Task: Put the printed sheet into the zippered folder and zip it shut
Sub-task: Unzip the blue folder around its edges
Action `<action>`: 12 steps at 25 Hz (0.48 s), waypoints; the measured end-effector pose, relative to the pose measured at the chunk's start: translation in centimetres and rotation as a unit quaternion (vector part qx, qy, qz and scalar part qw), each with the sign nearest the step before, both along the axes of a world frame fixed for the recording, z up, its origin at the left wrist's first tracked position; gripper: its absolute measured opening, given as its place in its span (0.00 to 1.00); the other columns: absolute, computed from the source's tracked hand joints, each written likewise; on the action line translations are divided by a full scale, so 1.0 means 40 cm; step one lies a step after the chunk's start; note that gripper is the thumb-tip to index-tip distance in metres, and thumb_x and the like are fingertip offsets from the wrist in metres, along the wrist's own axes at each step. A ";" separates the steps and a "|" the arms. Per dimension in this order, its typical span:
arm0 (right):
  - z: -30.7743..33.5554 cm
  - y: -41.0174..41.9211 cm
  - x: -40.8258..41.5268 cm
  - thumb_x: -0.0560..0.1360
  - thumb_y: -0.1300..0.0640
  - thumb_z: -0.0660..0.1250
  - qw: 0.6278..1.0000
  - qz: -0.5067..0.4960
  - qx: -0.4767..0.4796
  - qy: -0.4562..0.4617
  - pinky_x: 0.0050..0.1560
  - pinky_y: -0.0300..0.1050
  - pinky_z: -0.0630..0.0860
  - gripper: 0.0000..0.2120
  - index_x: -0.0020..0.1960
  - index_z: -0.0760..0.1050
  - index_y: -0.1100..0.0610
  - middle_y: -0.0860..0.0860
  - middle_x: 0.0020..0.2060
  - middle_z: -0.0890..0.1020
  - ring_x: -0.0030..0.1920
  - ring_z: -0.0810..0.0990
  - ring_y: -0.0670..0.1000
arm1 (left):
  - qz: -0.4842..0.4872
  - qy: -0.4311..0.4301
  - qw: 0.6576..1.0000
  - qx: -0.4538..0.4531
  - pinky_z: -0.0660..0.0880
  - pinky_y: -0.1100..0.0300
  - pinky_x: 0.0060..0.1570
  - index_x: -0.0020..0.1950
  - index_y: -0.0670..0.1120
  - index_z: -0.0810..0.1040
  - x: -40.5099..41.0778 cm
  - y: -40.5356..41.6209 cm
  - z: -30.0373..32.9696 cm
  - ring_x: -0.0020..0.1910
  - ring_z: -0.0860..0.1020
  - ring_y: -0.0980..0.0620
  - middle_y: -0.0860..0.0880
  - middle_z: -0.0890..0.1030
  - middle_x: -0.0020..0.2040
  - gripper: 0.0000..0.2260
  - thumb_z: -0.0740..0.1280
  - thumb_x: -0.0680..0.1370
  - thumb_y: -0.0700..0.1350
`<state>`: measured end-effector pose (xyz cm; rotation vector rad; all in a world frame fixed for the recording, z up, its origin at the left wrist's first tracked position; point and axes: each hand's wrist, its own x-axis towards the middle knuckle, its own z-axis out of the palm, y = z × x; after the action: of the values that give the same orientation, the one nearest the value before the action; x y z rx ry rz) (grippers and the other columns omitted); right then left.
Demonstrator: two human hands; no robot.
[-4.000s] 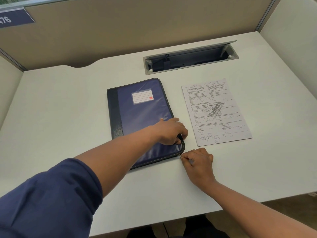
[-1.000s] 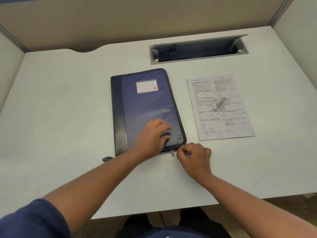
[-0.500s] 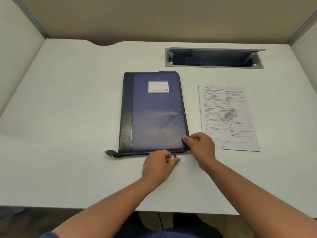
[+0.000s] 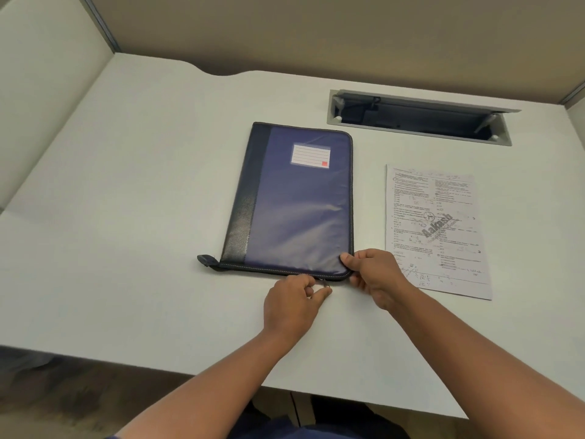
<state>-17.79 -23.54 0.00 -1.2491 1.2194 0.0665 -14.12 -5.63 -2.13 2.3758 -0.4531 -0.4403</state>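
A blue zippered folder [image 4: 297, 204] with a black spine and a white label lies flat and closed on the white desk [image 4: 126, 217]. Its zipper pull [image 4: 325, 282] sits on the near edge, close to the near right corner. My left hand [image 4: 292, 307] pinches that pull between thumb and fingers. My right hand [image 4: 375, 275] grips the folder's near right corner, thumb on top. The printed sheet [image 4: 435, 229] lies flat on the desk just right of the folder, partly under my right hand's edge.
An open cable hatch [image 4: 421, 117] is sunk into the desk behind the sheet. Beige partition walls [image 4: 316, 30] close the desk at the back and both sides. The desk's near edge runs just below my forearms.
My hands swapped roles: the left hand left the cover and took the zipper pull, while the right hand moved onto the folder's near right corner. The camera view swung to the left.
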 end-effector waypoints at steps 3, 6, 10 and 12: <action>0.010 0.006 0.011 0.74 0.61 0.76 0.999 0.008 0.032 -0.006 0.28 0.42 0.73 0.09 0.44 0.75 0.60 0.59 0.37 0.80 0.28 0.74 0.50 | 0.048 0.010 0.999 0.024 0.75 0.58 0.42 0.48 0.56 0.83 -0.007 -0.006 0.002 0.43 0.80 0.55 0.62 0.75 0.32 0.17 0.73 0.70 0.67; 0.020 0.002 0.021 0.75 0.61 0.75 0.998 0.012 0.054 -0.001 0.24 0.38 0.75 0.09 0.43 0.75 0.59 0.56 0.35 0.82 0.25 0.76 0.47 | 0.087 0.026 0.996 0.018 0.74 0.59 0.40 0.45 0.56 0.83 -0.013 -0.018 0.008 0.43 0.81 0.55 0.63 0.74 0.30 0.15 0.72 0.71 0.67; 0.029 -0.006 0.031 0.76 0.60 0.74 0.996 0.035 0.087 0.005 0.24 0.37 0.75 0.09 0.42 0.74 0.57 0.54 0.34 0.82 0.24 0.76 0.46 | 0.125 0.042 0.991 0.007 0.70 0.62 0.35 0.41 0.56 0.81 -0.015 -0.024 0.018 0.38 0.79 0.58 0.64 0.74 0.29 0.13 0.71 0.72 0.65; 0.031 -0.007 0.038 0.76 0.60 0.74 0.994 0.041 0.099 0.006 0.25 0.37 0.76 0.10 0.41 0.74 0.57 0.53 0.32 0.83 0.26 0.76 0.47 | 0.139 0.036 0.990 0.005 0.67 0.64 0.33 0.41 0.56 0.82 -0.015 -0.024 0.020 0.36 0.77 0.59 0.64 0.74 0.28 0.10 0.71 0.74 0.61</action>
<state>-16.27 -23.81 1.23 -1.1256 1.1437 0.2497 -14.70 -6.59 -1.34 2.3774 -0.0834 -0.3965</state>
